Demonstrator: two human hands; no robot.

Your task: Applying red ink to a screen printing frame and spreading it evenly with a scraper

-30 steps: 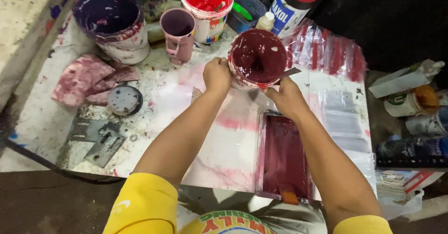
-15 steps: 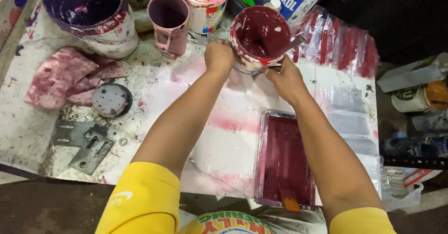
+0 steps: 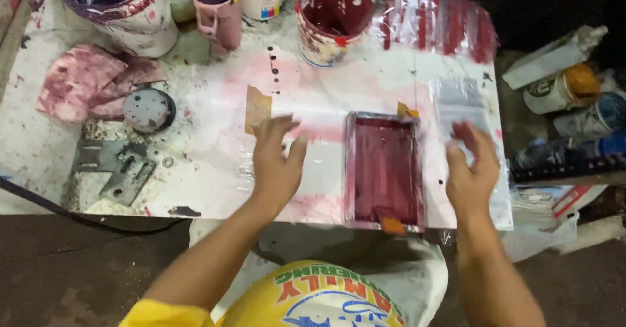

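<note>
Left hand (image 3: 275, 164) flat, fingers spread, palm down on the clear plastic sheet (image 3: 313, 170) that covers the tabletop (image 3: 39, 144); holding nothing, seemingly pressing the film so it lies smooth. Right hand (image 3: 471, 167) open too, fingers loosely spread over the film's right part, fingertips stained red; whether it touches cannot be told. Between the two hands lies the dark red panel (image 3: 385, 170), long side running away from the person, taped down at its corners with tan tape (image 3: 407, 110), probably to stop it sliding. Another tape strip (image 3: 257, 108) pins the film just beyond the left hand. Red paint pot (image 3: 331, 17) stands upright at the far edge, near but apart; pink mug (image 3: 215, 7) and purple bucket (image 3: 114, 7) further left; stained rags (image 3: 81, 86) near the left edge, out of the way.
</note>
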